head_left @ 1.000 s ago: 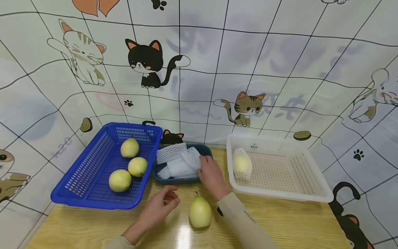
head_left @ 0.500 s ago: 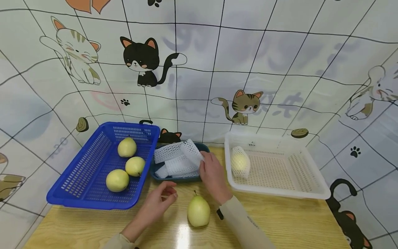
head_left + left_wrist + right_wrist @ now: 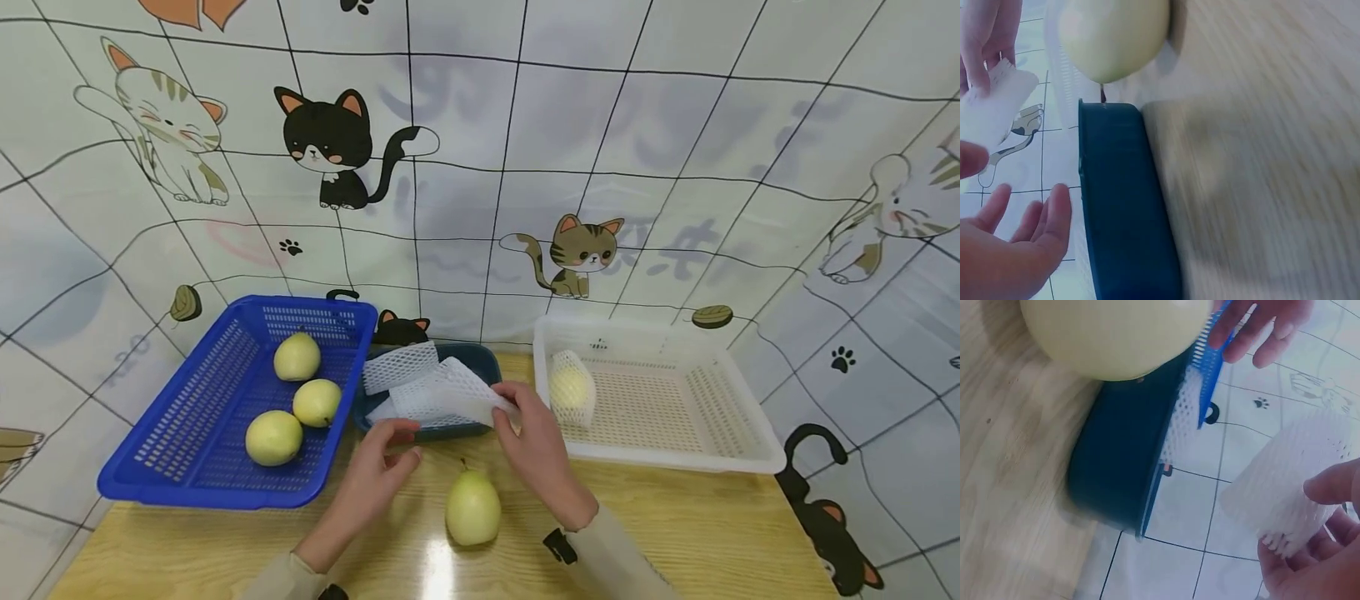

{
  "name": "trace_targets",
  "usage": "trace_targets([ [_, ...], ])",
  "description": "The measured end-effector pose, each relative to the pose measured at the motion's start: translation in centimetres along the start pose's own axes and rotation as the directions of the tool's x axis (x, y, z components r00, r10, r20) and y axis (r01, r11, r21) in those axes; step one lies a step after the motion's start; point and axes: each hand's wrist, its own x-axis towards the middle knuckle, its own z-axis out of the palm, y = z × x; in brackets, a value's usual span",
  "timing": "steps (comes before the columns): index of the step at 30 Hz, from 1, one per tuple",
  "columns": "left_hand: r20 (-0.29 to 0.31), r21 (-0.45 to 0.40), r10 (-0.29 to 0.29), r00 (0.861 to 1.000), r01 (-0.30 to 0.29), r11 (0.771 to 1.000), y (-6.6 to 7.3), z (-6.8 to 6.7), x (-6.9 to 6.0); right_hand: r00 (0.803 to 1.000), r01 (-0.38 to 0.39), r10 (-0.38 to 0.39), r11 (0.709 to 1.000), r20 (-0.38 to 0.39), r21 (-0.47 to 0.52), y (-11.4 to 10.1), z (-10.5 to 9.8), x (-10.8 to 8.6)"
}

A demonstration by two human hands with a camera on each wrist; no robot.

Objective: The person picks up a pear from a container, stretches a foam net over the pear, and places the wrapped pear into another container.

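My right hand (image 3: pixel 536 446) pinches a white foam fruit net (image 3: pixel 1288 478) between thumb and fingers, lifted above the front right of the dark teal tray (image 3: pixel 491 367). Other foam nets (image 3: pixel 401 367) lie inside that tray. My left hand (image 3: pixel 378 467) is near the tray's front edge with its fingers loosely bent, holding nothing. In the left wrist view, the left hand (image 3: pixel 1019 244) is apart from the net. A yellow-green pear (image 3: pixel 472 508) stands on the table between the two hands, its stem pointing toward the tray.
A blue basket (image 3: pixel 150 492) on the left holds several pears (image 3: pixel 273 437). On the right, a white basket (image 3: pixel 675 458) contains one pear in a foam net (image 3: pixel 572 390). A cat-printed sheet (image 3: pixel 465 208) hangs behind the wooden table (image 3: pixel 675 533).
My right hand has drawn one foam net up from the pile and toward the right front. The left hand has stayed nearly in place. The head view has shifted slightly.
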Motion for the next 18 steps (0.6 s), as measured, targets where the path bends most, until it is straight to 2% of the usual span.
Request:
trace_targets([
  [5,-0.028,-0.102,0.032,0.999,-0.035,0.994,0.7,0.0,0.2,0.998,0.055,-0.056,0.998,0.008,0.026,0.2,-1.6,-0.8],
  [8,-0.003,-0.187,0.063,0.998,-0.062,0.98,1.3,0.1,0.3,0.993,0.109,-0.109,0.994,0.034,0.0,0.5,-2.6,-1.1],
  [11,0.049,-0.242,0.126,0.991,-0.11,0.964,1.9,0.2,0.5,0.983,0.173,-0.17,0.984,0.076,-0.048,1.0,-3.5,-1.2],
  [13,0.081,-0.247,0.188,0.979,-0.163,0.955,2.2,0.4,0.8,0.971,0.222,-0.213,0.971,0.109,-0.084,1.3,-4.1,-1.3],
  [18,0.139,-0.169,0.337,0.931,-0.313,0.935,2.5,0.9,1.5,0.927,0.347,-0.319,0.929,0.197,-0.128,1.9,-5.1,-1.2],
])
